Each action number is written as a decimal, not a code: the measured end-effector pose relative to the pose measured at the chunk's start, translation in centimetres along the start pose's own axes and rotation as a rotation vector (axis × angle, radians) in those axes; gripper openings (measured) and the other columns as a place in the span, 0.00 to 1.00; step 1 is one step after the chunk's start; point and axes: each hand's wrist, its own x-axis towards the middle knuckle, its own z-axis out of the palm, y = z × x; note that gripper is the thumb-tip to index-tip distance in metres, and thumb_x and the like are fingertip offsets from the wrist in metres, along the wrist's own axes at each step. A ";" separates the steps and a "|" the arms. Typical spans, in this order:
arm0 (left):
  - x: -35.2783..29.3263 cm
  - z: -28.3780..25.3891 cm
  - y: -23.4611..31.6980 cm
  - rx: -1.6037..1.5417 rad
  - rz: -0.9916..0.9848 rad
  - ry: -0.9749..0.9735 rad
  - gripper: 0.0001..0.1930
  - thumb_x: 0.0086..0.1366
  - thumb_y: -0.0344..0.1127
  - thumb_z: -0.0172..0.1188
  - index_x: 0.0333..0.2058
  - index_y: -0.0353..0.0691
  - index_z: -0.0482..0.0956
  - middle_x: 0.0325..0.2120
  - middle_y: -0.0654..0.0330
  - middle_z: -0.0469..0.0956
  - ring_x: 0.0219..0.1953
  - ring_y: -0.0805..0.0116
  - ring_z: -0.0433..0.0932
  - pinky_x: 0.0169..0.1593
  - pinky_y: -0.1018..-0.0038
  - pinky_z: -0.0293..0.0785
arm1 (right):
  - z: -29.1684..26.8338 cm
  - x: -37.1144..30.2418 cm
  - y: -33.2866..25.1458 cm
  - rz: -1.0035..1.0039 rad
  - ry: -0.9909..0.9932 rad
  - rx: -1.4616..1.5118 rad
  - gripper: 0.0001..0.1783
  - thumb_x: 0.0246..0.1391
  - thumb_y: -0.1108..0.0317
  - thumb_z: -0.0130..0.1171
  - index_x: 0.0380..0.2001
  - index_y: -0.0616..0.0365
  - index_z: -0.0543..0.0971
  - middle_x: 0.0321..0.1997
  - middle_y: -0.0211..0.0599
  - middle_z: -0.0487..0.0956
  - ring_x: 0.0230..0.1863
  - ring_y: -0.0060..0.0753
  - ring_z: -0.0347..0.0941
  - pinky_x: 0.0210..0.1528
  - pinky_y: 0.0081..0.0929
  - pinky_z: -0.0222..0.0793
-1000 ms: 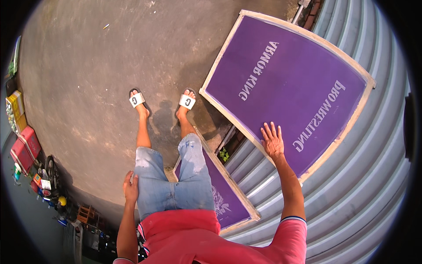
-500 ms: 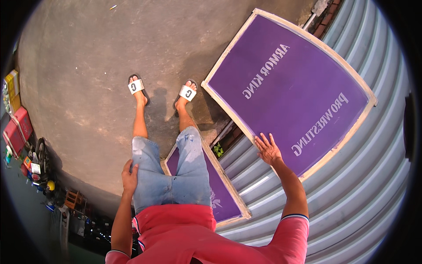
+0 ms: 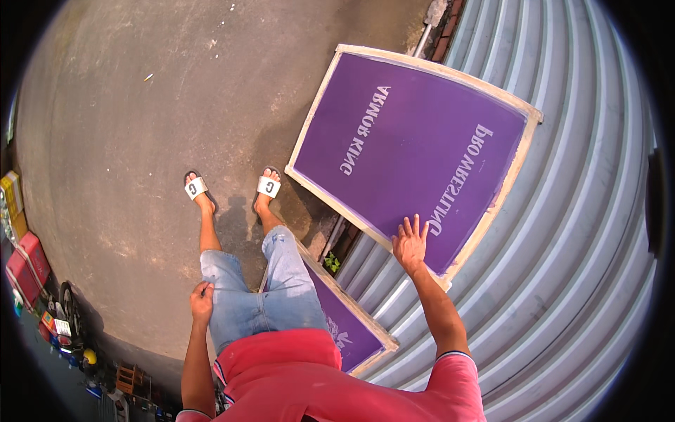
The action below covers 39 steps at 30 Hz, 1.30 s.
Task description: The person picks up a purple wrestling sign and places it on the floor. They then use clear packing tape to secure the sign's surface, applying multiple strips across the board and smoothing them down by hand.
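A large screen-printing frame with purple mesh, a pale border and reversed pale lettering leans against the corrugated metal wall at my right. My right hand lies on the mesh close to its lower left edge, fingers spread and open. Beside my shorts hangs my left hand, its fingers curled in with nothing visible in them. Partly hidden behind my legs and shorts is a second purple printing frame, with a pale pattern near its lower corner.
Grey corrugated metal runs along the right side. A small green plant grows between the two frames. To the left, beyond the concrete floor, stand a red box, a yellow carton, a wheel and assorted clutter.
The view has shifted, so the large frame appears further left. My right hand has slid further onto the mesh. My left hand's fingers have curled in beside my shorts.
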 end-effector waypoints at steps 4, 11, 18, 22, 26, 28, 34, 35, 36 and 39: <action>0.9 -1.0 4.8 -0.046 -0.099 -0.072 0.18 0.65 0.40 0.61 0.43 0.28 0.82 0.40 0.49 0.83 0.44 0.60 0.80 0.53 0.69 0.72 | -7.6 -6.7 4.5 0.652 0.687 0.272 0.30 0.55 0.61 0.60 0.59 0.61 0.69 0.70 0.49 0.60 0.74 0.54 0.49 0.72 0.58 0.42; 2.1 -3.8 13.6 -0.321 0.015 -0.204 0.18 0.66 0.41 0.60 0.48 0.34 0.80 0.38 0.60 0.83 0.41 0.72 0.78 0.45 0.73 0.72 | -3.7 -9.4 8.5 1.020 0.459 0.702 0.31 0.54 0.60 0.64 0.55 0.67 0.66 0.53 0.57 0.70 0.54 0.61 0.69 0.55 0.52 0.67; -3.8 -5.5 1.6 -0.470 -0.178 0.037 0.08 0.62 0.35 0.60 0.35 0.38 0.82 0.31 0.60 0.83 0.32 0.72 0.78 0.37 0.70 0.73 | -2.4 -6.2 9.7 1.202 0.510 0.800 0.49 0.47 0.43 0.67 0.61 0.67 0.62 0.57 0.60 0.68 0.58 0.63 0.66 0.60 0.51 0.66; -4.6 -4.8 -11.1 -0.050 -0.098 0.045 0.13 0.60 0.49 0.62 0.30 0.45 0.81 0.16 0.61 0.74 0.17 0.68 0.72 0.21 0.67 0.69 | -2.7 -6.3 11.5 1.214 0.397 0.920 0.52 0.45 0.35 0.66 0.60 0.69 0.65 0.59 0.61 0.68 0.60 0.62 0.66 0.61 0.50 0.66; -9.1 -2.2 -12.9 -0.218 0.062 0.072 0.15 0.59 0.48 0.64 0.29 0.41 0.79 0.18 0.58 0.75 0.20 0.63 0.72 0.24 0.63 0.69 | -0.9 -7.1 15.3 0.856 0.507 1.133 0.46 0.44 0.39 0.68 0.54 0.68 0.71 0.49 0.57 0.76 0.49 0.60 0.74 0.54 0.51 0.71; -12.6 -1.4 -11.4 -0.230 -0.004 0.089 0.14 0.59 0.46 0.64 0.30 0.40 0.80 0.20 0.58 0.76 0.23 0.64 0.73 0.27 0.65 0.70 | -1.6 -8.4 15.0 0.596 0.608 1.392 0.38 0.43 0.48 0.71 0.50 0.67 0.73 0.41 0.52 0.79 0.42 0.55 0.77 0.49 0.51 0.73; -24.6 -2.0 -13.8 -0.330 -0.055 0.209 0.10 0.59 0.40 0.65 0.32 0.38 0.83 0.26 0.60 0.80 0.29 0.70 0.77 0.35 0.71 0.72 | -14.6 -14.1 8.3 0.027 0.565 2.085 0.16 0.39 0.83 0.61 0.37 0.67 0.76 0.28 0.42 0.78 0.27 0.41 0.76 0.29 0.43 0.75; -26.2 -3.7 -15.7 -0.381 -0.068 0.247 0.10 0.59 0.39 0.66 0.33 0.38 0.84 0.27 0.60 0.81 0.30 0.71 0.77 0.36 0.72 0.72 | -17.4 -15.6 6.1 0.010 0.575 1.985 0.14 0.38 0.83 0.61 0.33 0.66 0.76 0.25 0.40 0.76 0.23 0.39 0.74 0.27 0.42 0.74; -28.3 -5.0 -16.9 -0.454 -0.084 0.254 0.10 0.59 0.38 0.66 0.33 0.38 0.84 0.28 0.60 0.82 0.31 0.72 0.78 0.37 0.73 0.73 | -20.9 -18.1 4.6 -0.009 0.582 1.845 0.12 0.37 0.83 0.61 0.30 0.65 0.76 0.22 0.37 0.75 0.20 0.38 0.72 0.24 0.41 0.72; -32.5 -9.8 -23.4 -0.844 -0.093 0.344 0.14 0.59 0.42 0.67 0.38 0.38 0.85 0.28 0.62 0.81 0.32 0.73 0.77 0.38 0.72 0.73 | -26.5 -24.8 -6.2 -0.192 0.651 1.697 0.04 0.34 0.83 0.52 0.18 0.63 0.72 0.16 0.32 0.69 0.15 0.31 0.66 0.17 0.36 0.61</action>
